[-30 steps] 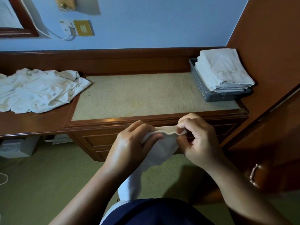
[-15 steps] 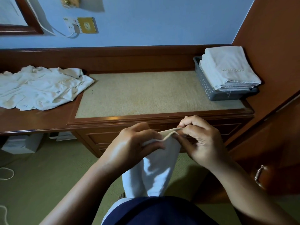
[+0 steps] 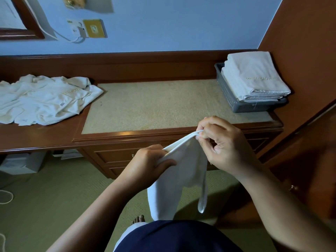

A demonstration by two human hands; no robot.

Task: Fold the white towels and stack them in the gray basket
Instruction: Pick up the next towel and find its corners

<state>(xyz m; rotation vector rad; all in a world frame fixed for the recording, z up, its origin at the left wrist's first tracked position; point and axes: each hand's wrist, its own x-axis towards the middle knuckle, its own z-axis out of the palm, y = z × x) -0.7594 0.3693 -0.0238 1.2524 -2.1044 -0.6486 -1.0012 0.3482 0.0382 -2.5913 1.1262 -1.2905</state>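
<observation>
A white towel (image 3: 183, 171) hangs in front of the desk, held up by both hands along its doubled top edge. My left hand (image 3: 147, 162) grips the edge at its lower left end. My right hand (image 3: 221, 144) pinches the two layers at the upper right end, higher than the left. The rest of the cloth droops toward my lap. A gray basket (image 3: 229, 95) stands at the desk's far right with a stack of folded white towels (image 3: 254, 79) in it. A pile of unfolded white towels (image 3: 43, 100) lies on the left.
The wooden desk has a beige inset top (image 3: 160, 104) between pile and basket. A brown cabinet (image 3: 309, 51) rises at the right. Drawers face me under the desk. A white box (image 3: 21, 162) sits on the green carpet beneath, left.
My hands have drawn apart along the towel's top edge, the right one rising and moving right. The hanging cloth has spread wider below them.
</observation>
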